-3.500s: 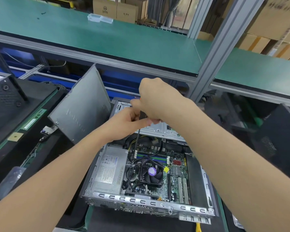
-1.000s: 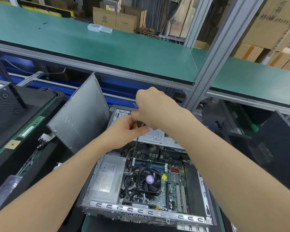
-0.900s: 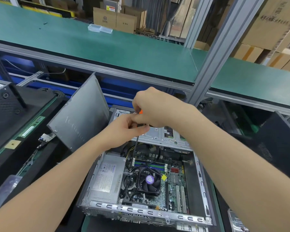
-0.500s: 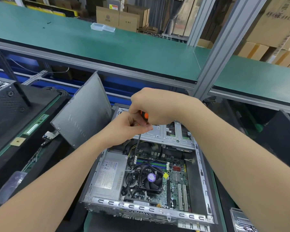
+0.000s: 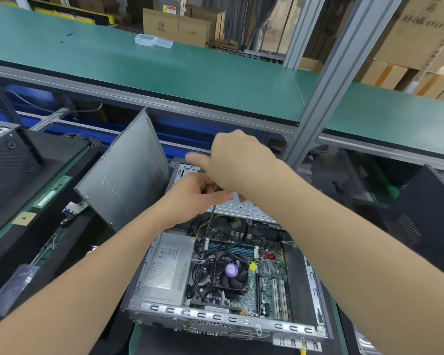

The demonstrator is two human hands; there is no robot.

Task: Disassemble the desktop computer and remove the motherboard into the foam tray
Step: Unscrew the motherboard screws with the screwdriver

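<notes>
Under right hand (image 5: 239, 162), screwdriver (image 5: 211, 219) handle mostly hidden.

Desktop computer (image 5: 215, 316): grey steel case, lying flat, side open.
Motherboard (image 5: 269, 283): green, seated inside, black fan cooler (image 5: 230, 272) at centre, cables (image 5: 198, 278) attached.
Screwdriver (image 5: 211, 217): dark shaft, seemingly orange-handled, upright at board's far edge.

Green-matted shelf (image 5: 190, 73) on aluminium post (image 5: 344, 73); cardboard boxes (image 5: 174, 26) stacked behind; blue panel (image 5: 182, 130) beneath.

Factory assembly line: green-matted benches (image 5: 190, 73), aluminium framing (image 5: 326, 80), stacked cartons (image 5: 174, 25).
</notes>
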